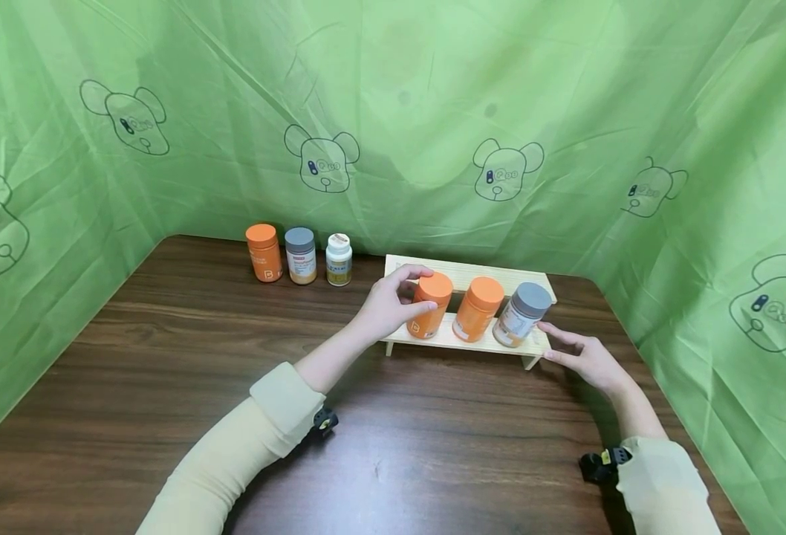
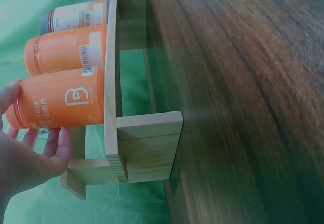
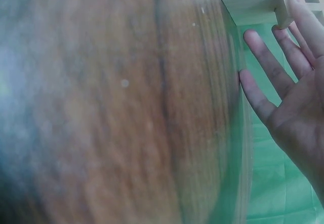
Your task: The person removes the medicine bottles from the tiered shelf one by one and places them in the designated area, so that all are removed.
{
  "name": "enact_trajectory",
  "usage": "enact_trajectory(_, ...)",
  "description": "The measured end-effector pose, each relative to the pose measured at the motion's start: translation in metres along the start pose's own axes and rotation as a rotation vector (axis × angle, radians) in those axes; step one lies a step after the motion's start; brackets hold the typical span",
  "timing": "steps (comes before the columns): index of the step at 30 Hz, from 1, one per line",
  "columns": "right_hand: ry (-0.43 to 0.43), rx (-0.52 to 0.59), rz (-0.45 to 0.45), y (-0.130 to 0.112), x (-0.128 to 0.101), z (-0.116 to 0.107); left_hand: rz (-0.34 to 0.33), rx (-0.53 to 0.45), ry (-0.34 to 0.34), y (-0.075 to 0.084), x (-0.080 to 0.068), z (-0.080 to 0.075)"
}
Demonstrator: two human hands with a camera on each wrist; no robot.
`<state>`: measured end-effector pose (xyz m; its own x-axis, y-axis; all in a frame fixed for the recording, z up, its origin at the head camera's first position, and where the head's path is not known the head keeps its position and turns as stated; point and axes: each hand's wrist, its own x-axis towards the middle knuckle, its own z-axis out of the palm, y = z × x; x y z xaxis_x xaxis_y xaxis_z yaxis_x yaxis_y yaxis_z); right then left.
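A small wooden rack (image 1: 465, 340) stands on the brown table (image 1: 166, 357) with three bottles on its lower step. My left hand (image 1: 393, 301) grips the leftmost orange bottle (image 1: 430, 305), fingers curled round its cap end; the left wrist view shows the same orange bottle (image 2: 61, 104) against my left hand (image 2: 30, 153). Beside it stand a second orange bottle (image 1: 478, 308) and a grey-capped bottle (image 1: 522, 313). My right hand (image 1: 576, 353) lies with straight fingers touching the rack's right end; in the right wrist view its fingers (image 3: 283, 77) reach the rack's foot (image 3: 255, 1).
Three more bottles stand in a row at the back left: an orange one (image 1: 264, 252), a grey-capped one (image 1: 301, 255) and a white-capped one (image 1: 339, 258). Green printed cloth (image 1: 393, 111) walls the table on three sides. The rack's upper step (image 1: 466, 272) holds nothing.
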<state>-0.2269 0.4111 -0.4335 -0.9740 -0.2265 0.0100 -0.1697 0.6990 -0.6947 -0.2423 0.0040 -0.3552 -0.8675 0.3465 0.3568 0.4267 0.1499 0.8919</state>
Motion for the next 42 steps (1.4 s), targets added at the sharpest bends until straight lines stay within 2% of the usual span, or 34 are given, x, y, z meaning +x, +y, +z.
enact_trajectory(8,0.014,-0.038,0.015,-0.004,-0.001,0.0,-0.028,0.002,0.021,-0.018,0.005,-0.006)
enact_trajectory(11,0.014,-0.062,0.016,-0.006,-0.002,0.001,-0.026,-0.003,0.031,-0.017,0.004,-0.01)
enact_trajectory(17,0.005,-0.042,0.002,-0.006,-0.003,0.001,-0.023,-0.003,0.062,-0.01,-0.001,-0.018)
enact_trajectory(22,0.006,-0.052,0.004,-0.002,-0.002,0.001,-0.021,0.029,0.086,-0.004,-0.007,-0.025)
enact_trajectory(27,0.014,-0.073,0.008,0.0,-0.001,0.0,-0.023,0.002,0.111,0.001,-0.011,-0.032)
enact_trajectory(34,0.002,-0.036,-0.011,-0.001,-0.001,0.001,-0.02,-0.009,0.127,0.003,-0.015,-0.04)
enact_trajectory(36,0.0,-0.027,-0.012,-0.004,-0.001,0.001,-0.018,-0.006,0.136,0.005,-0.017,-0.043)
enact_trajectory(39,-0.007,-0.019,-0.008,-0.021,-0.006,0.0,-0.018,-0.005,0.156,0.007,-0.019,-0.048)
enact_trajectory(42,-0.008,-0.008,-0.009,-0.021,-0.006,0.0,-0.026,-0.015,0.175,0.009,-0.021,-0.053)
